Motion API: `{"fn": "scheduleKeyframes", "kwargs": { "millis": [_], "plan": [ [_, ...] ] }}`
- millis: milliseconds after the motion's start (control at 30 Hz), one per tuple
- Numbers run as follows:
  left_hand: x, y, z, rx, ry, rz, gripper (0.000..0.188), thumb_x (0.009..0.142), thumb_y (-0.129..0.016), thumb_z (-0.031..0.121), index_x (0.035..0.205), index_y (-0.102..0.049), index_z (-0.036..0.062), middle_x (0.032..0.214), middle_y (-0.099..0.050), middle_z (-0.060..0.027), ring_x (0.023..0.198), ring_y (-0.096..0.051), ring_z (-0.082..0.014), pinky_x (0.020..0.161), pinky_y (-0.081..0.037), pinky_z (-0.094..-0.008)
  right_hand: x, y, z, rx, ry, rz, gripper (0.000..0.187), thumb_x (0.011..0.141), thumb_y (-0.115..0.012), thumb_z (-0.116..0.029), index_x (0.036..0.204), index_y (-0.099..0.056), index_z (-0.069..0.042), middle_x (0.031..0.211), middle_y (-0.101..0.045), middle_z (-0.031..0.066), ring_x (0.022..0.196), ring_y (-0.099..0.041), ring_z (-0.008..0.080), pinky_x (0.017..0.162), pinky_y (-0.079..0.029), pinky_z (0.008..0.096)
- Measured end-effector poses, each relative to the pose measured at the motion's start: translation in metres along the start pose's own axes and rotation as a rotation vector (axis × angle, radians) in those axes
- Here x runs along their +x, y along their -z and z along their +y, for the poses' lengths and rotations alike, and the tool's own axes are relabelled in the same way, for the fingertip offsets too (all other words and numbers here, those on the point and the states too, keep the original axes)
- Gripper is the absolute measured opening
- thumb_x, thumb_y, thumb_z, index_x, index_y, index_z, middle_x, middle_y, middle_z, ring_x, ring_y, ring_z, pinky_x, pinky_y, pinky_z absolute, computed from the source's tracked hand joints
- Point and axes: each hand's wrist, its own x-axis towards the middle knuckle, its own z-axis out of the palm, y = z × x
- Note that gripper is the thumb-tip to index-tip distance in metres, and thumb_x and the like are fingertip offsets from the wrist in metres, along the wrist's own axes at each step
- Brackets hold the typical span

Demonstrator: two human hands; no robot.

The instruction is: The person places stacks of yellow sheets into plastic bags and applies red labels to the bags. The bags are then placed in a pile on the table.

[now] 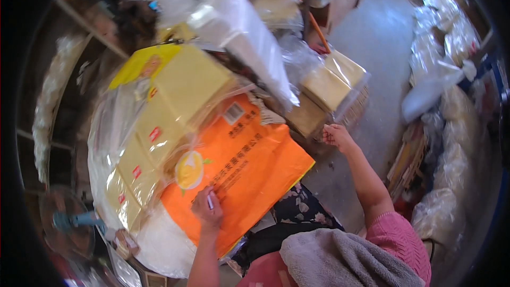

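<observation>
My left hand [207,208] rests low on a large orange plastic sack [249,167] with a lemon picture and dark print. Its fingers are curled, and a small white stick-like object [211,200] shows at them; its kind is unclear. Out to the right, my right hand [337,137] is closed with the fingertips together, beside a brown cardboard box [307,117]. Whatever it may pinch is too small to make out. Left of the sack lies a row of pale yellow packs [154,133] with small red labels, wrapped in clear plastic.
A plastic-wrapped yellowish block [340,77] sits by the cardboard box. A long white plastic-covered bundle [249,37] and an orange pole [319,29] lie beyond. Clear plastic bags [441,180] line the right side. A fan [66,220] stands at left. A grey towel [340,260] covers my lap.
</observation>
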Motion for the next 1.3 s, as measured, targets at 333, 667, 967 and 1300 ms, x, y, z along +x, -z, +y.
{"fn": "scheduleKeyframes", "kwargs": {
  "millis": [333, 667, 967, 1300],
  "plan": [
    [0.0, -0.008, 0.008, 0.129, 0.013, -0.095, 0.013, 0.087, -0.05, 0.001, 0.096, -0.059, -0.0021, 0.082, -0.061, -0.0164, 0.072, -0.059, -0.0334, 0.063, -0.046, -0.0392, 0.141, 0.047, 0.136, -0.007, -0.349, 0.464, 0.022, 0.086, -0.064, -0.025, 0.085, -0.056, -0.005, 0.072, -0.058, 0.0055, 0.055, -0.059, 0.018, 0.044, -0.048, 0.032],
    [0.001, -0.016, 0.004, 0.198, -0.024, -0.11, 0.011, 0.085, -0.051, 0.003, 0.093, -0.057, -0.0015, 0.078, -0.061, -0.0155, 0.064, -0.057, -0.0321, 0.055, -0.045, -0.0402, 0.201, 0.055, 0.183, 0.375, -0.22, 0.64, 0.026, 0.088, -0.061, -0.022, 0.072, -0.055, -0.003, 0.057, -0.051, 0.0073, 0.044, -0.048, 0.0207, 0.041, -0.041, 0.0356],
    [0.004, 0.0, 0.006, 0.175, -0.002, -0.006, 0.013, 0.082, -0.053, 0.001, 0.095, -0.058, 0.0005, 0.074, -0.059, -0.0136, 0.063, -0.057, -0.0315, 0.054, -0.045, -0.0398, 0.099, 0.0, 0.07, -0.022, 0.153, 0.269, 0.025, 0.088, -0.061, -0.02, 0.066, -0.058, -0.007, 0.054, -0.051, 0.0009, 0.043, -0.047, 0.0128, 0.04, -0.036, 0.0269],
    [-0.007, 0.015, -0.001, 0.066, -0.026, 0.034, 0.016, 0.079, -0.059, 0.006, 0.095, -0.059, 0.0076, 0.079, -0.062, -0.01, 0.068, -0.062, -0.0285, 0.059, -0.05, -0.0371, -0.206, -0.072, -0.156, -0.372, 0.286, 0.179, 0.025, 0.082, -0.055, -0.013, 0.058, -0.047, -0.01, 0.052, -0.044, -0.002, 0.04, -0.038, 0.0072, 0.037, -0.027, 0.0232]
  ]
}}
